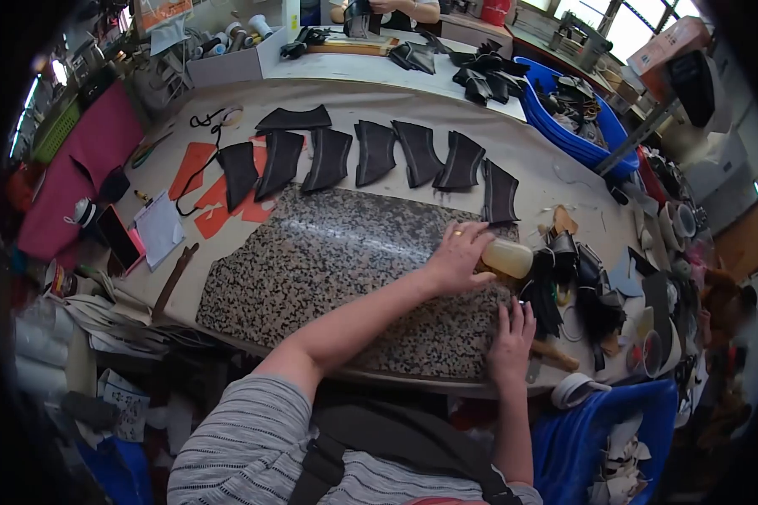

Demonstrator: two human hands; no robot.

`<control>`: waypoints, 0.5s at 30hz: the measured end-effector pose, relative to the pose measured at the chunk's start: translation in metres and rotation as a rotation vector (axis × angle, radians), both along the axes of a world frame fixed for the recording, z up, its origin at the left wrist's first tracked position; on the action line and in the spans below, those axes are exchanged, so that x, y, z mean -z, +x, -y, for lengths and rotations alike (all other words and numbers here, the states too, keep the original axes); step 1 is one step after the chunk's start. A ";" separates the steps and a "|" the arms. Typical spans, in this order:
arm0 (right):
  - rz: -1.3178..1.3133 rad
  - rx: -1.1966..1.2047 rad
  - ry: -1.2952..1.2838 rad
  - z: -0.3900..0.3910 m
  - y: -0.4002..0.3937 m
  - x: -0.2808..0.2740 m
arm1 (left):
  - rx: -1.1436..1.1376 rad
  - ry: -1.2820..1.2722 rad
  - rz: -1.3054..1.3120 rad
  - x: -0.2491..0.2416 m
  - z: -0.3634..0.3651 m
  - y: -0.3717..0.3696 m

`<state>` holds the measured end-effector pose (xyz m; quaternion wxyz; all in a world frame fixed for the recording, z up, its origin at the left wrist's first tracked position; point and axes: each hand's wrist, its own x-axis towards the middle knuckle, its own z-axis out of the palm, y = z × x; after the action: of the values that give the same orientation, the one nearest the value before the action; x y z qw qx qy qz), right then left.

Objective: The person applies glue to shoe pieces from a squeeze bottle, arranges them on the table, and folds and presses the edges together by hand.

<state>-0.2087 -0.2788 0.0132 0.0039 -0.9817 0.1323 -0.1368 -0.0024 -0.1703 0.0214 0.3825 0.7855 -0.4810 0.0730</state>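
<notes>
My left hand (pixel 459 257) reaches across the speckled stone slab (pixel 337 269), its fingers and thumb closed around the left end of a yellowish, cloudy jar (pixel 508 257). What is in the jar cannot be made out. My right hand (pixel 511 341) rests at the slab's right edge with its fingers stretched forward, nothing visible in them. Beside it lies a wooden handle (pixel 557 356). Black pieces (pixel 552 290) are heaped just right of both hands. Beyond the slab, several dark curved panels (pixel 375 153) form a row, one (pixel 501 192) close to my left hand.
Orange sheets (pixel 227 198) lie under the leftmost panels. A phone (pixel 120 238) and a notepad (pixel 157 231) are at the left. Blue bins stand at the back right (pixel 577 126) and front right (pixel 598 442). Another person's hand (pixel 386 6) shows at the far table.
</notes>
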 end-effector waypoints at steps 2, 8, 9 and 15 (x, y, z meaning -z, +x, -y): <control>0.034 0.003 0.051 0.008 -0.002 0.002 | 0.015 0.045 -0.085 0.006 -0.040 0.011; -0.014 0.066 0.010 0.008 -0.003 -0.006 | -0.276 0.044 0.047 0.019 -0.109 0.100; 0.039 0.099 -0.029 0.007 -0.003 0.003 | -0.328 0.055 0.060 0.020 -0.107 0.119; 0.279 0.147 0.178 -0.036 0.005 -0.015 | -0.486 0.096 0.080 0.050 -0.074 0.203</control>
<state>-0.2039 -0.2423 0.0282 0.0992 -0.9366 0.2137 -0.2592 0.2003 -0.0965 -0.0291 0.2965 0.8919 -0.2956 0.1708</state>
